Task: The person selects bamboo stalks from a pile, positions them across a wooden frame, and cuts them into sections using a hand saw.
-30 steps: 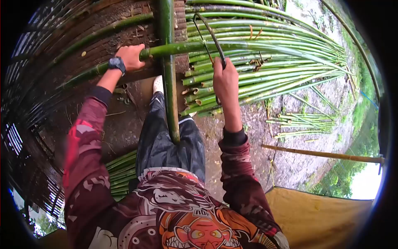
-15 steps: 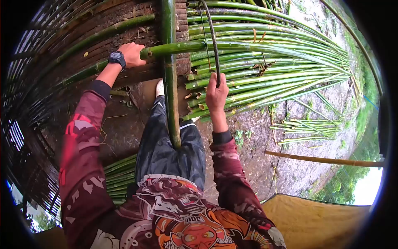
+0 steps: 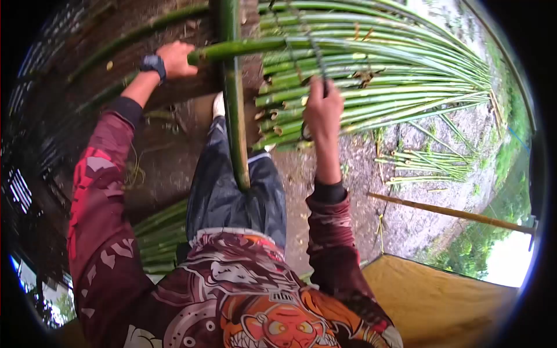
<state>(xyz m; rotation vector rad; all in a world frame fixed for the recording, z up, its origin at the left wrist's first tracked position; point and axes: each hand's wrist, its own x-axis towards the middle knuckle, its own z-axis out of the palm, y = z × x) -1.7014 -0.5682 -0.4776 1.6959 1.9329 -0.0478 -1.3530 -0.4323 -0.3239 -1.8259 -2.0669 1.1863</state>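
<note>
A green bamboo pole [image 3: 255, 46] lies crosswise over another bamboo pole [image 3: 234, 104], which slants down to the dark trousers. My left hand [image 3: 177, 60], with a watch on its wrist, is closed at the near end of the crosswise pole; some fingers are hidden behind it. My right hand [image 3: 324, 107] grips a bow saw [image 3: 315, 49] with a curved dark frame. The saw's thin blade crosses the pole to the right of the support, and motion blurs it. How deep the blade sits in the bamboo cannot be made out.
Many long cut bamboo poles [image 3: 406, 81] lie bundled on the right, with a smaller pile [image 3: 432, 167] beyond. More bamboo [image 3: 159, 235] lies by the legs at lower left. A thin pole [image 3: 447, 211] and a tan tarp [image 3: 441, 290] border the lower right.
My right hand has moved right and slightly up with the bow saw, which now tilts more. My left hand stays at the pole's end, while the whole view has shifted a little.
</note>
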